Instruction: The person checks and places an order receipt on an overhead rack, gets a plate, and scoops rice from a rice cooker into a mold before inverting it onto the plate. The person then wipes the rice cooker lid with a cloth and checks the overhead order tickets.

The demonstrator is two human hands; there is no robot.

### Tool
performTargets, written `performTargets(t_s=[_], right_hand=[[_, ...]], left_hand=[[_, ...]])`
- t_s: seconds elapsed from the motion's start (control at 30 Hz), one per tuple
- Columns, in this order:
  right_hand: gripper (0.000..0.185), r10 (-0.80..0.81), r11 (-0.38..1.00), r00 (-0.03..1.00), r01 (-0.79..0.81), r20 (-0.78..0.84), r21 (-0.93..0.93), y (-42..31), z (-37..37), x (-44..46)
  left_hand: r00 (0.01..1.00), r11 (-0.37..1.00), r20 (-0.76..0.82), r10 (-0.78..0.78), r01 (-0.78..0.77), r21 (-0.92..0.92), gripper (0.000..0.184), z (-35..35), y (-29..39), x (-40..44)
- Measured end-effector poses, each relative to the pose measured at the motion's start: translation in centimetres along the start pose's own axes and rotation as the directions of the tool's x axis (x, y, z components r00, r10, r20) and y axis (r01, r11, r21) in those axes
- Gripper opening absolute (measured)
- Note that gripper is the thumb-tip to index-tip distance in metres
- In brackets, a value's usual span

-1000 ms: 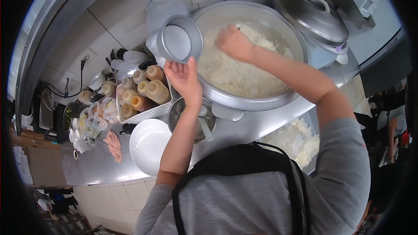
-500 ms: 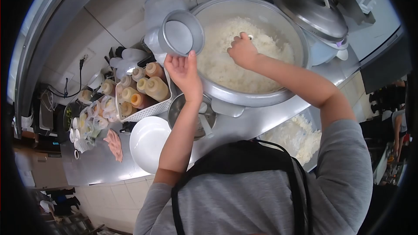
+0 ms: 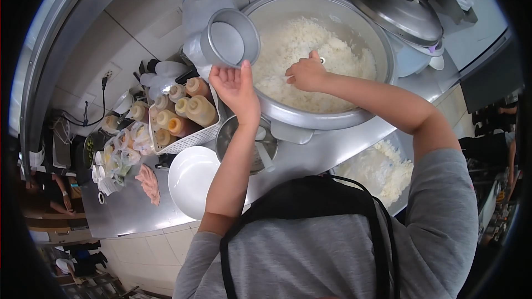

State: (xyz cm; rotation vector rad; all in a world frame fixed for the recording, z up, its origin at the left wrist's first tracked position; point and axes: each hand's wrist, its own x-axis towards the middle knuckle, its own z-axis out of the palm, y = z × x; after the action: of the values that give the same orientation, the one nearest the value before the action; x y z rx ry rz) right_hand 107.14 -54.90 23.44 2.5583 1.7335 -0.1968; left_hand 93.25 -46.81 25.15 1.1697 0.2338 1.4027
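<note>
My left hand (image 3: 237,86) holds a round metal pan (image 3: 249,33) by its near rim and underside. The pan is tilted toward me, its inside bare. Beside it, a large metal rice pot (image 3: 385,50) is partly filled with cooked white rice (image 3: 310,36). My right hand (image 3: 307,73) is down in the pot at the rice, fingers closed around what looks like a rice paddle (image 3: 322,60). Only the pale handle end with a hole shows; the rest is hidden by the hand and rice.
A metal bowl (image 3: 226,135) with a white utensil (image 3: 265,156) and a white bowl (image 3: 191,182) stand near my left forearm. Left of them are a basket (image 3: 191,143) of sauce bottles and a pink cloth (image 3: 147,184). A metal lid (image 3: 382,11) sits behind right; a rice tray (image 3: 396,174) is near my right elbow.
My right hand has turned over and shifted slightly lower within the pot, staying closed on the handle. The left hand and pan have barely moved.
</note>
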Motion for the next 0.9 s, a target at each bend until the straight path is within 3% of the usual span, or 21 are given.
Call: performTargets(t_s=[0.13,0.2,0.37,0.47,0.53,0.57,0.63,0.67,0.7,0.73,0.77,0.8,0.9], right_hand=[[0.019,-0.032,0.998,0.998,0.035,-0.053,0.053,0.8,-0.8,-2.0],[0.020,0.035,0.997,0.997,-0.040,0.065,0.067,1.2,-1.8,-3.5],[0.023,0.021,0.979,0.998,-0.032,0.060,0.203,4.7,-2.7,-8.5],[0.026,0.056,0.970,0.997,-0.067,0.050,0.233,6.6,-4.9,-10.0],[0.026,0.069,0.969,0.997,-0.077,0.042,0.237,7.3,-7.1,-10.0],[0.025,0.126,0.977,0.990,-0.115,-0.057,0.178,7.4,-8.4,-9.6],[0.021,0.175,0.984,0.956,-0.163,-0.233,0.069,6.5,-11.2,-9.3],[0.018,0.168,0.985,0.937,-0.172,-0.307,0.013,5.5,-12.3,-8.9],[0.018,0.171,0.984,0.937,-0.175,-0.306,0.012,5.0,-12.1,-8.2],[0.016,0.033,0.953,0.878,-0.171,-0.477,-0.249,4.5,-11.7,-7.3],[0.016,-0.148,0.848,0.793,-0.206,-0.592,-0.488,4.3,-11.5,-6.8],[0.016,-0.151,0.849,0.791,-0.204,-0.593,-0.488,4.2,-11.9,-6.6],[0.022,-0.213,0.828,0.624,-0.293,-0.752,-0.478,3.6,-13.5,-6.9]], left_hand=[[1.000,1.000,0.012,0.000,0.000,0.004,0.045,-0.1,-0.1,0.1],[1.000,1.000,0.011,-0.012,0.012,0.003,0.045,-0.1,0.1,0.1],[1.000,0.999,0.008,-0.024,0.023,0.033,0.044,-0.3,-0.2,0.3],[0.988,0.994,0.121,-0.100,0.094,0.058,0.044,-0.5,-0.1,1.1],[0.936,0.958,0.244,-0.252,0.206,0.198,0.044,-0.1,0.3,1.6],[0.937,0.959,0.246,-0.248,0.203,0.196,0.044,0.3,0.4,1.6],[0.813,0.821,0.247,-0.528,0.414,0.394,0.043,1.6,0.3,1.5],[0.811,0.821,0.251,-0.529,0.414,0.392,0.043,2.4,0.0,1.4],[0.659,0.724,0.302,-0.689,0.644,0.248,0.044,3.1,-0.5,1.3],[0.475,0.550,0.381,-0.793,0.828,0.112,0.044,3.8,-0.8,1.2],[0.477,0.551,0.381,-0.792,0.827,0.110,0.044,4.4,-1.1,1.0],[0.457,0.498,0.348,-0.818,0.867,0.032,0.045,4.9,-1.2,0.9],[0.429,0.429,0.285,-0.857,0.901,-0.067,0.045,4.9,-1.9,1.6]])
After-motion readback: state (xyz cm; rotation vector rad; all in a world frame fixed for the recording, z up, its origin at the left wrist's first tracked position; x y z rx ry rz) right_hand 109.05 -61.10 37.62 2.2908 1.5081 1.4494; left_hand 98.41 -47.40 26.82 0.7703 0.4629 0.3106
